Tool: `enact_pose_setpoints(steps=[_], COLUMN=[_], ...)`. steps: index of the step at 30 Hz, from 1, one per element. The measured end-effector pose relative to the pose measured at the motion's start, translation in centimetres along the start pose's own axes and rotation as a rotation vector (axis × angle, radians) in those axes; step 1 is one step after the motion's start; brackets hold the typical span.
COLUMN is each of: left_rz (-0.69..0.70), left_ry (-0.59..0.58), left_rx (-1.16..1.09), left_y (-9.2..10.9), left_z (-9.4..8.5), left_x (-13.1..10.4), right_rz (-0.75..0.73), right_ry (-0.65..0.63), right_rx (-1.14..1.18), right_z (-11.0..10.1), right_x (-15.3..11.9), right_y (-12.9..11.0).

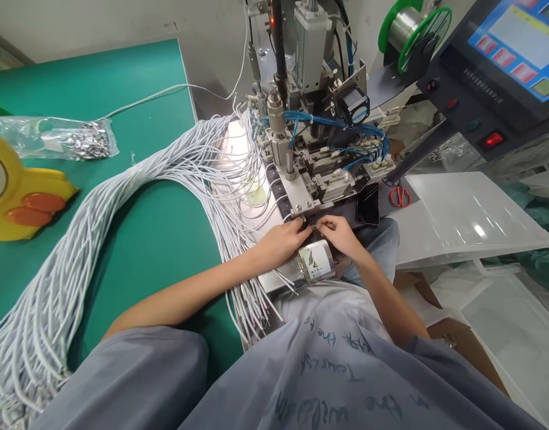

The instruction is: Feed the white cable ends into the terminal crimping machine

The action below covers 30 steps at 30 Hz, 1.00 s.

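My left hand (283, 242) is at the front edge of the machine (308, 185), its fingers bent and closed near a dark fixture. Facing it, my right hand (339, 235) has thumb and fingertips pinched together. Whatever lies between the fingertips of either hand is too small to make out. Just below the hands sits a clear-lidded box with a printed label (317, 261). A thick bundle of white cables (135, 179) runs over the table to the left of the machine, and several loose cable ends hang beside my left forearm.
Left on the green table (167, 239) lie a bag of small metal parts (89, 140) and a yellow duck-shaped object (24, 185). At right are a phone (368, 205), red-handled scissors (400, 196), a solder-like wire spool (406, 30) and a control screen (520, 48).
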<state>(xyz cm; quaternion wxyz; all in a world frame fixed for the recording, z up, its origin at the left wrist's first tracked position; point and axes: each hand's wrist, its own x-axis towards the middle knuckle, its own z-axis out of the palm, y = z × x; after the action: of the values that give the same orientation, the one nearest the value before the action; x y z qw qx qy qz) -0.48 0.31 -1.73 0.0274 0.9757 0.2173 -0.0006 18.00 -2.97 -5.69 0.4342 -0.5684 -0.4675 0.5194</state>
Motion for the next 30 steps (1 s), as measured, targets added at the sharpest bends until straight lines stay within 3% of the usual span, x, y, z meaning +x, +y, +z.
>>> enact_pose_setpoints(steps=[6, 13, 22, 30], left_rz=[0.031, 0.027, 0.023, 0.022], left_ry=[0.03, -0.015, -0.02, -0.039], left_rx=[0.084, 0.137, 0.107, 0.096], left_y=[0.4, -0.2, -0.2, -0.3], left_z=[0.0, 1.0, 1.0, 1.4], left_x=[-0.5, -0.9, -0.6, -0.6], right_rz=[-0.023, -0.083, 0.084, -0.008], right_ry=[-0.01, 0.029, -0.008, 0.051], right_rx=[-0.024, -0.069, 0.066, -0.092], right_z=[0.8, 1.9, 1.9, 1.8], right_x=[0.4, 1.0, 1.3, 0.9], right_y=[0.6, 0.8, 1.7, 1.4])
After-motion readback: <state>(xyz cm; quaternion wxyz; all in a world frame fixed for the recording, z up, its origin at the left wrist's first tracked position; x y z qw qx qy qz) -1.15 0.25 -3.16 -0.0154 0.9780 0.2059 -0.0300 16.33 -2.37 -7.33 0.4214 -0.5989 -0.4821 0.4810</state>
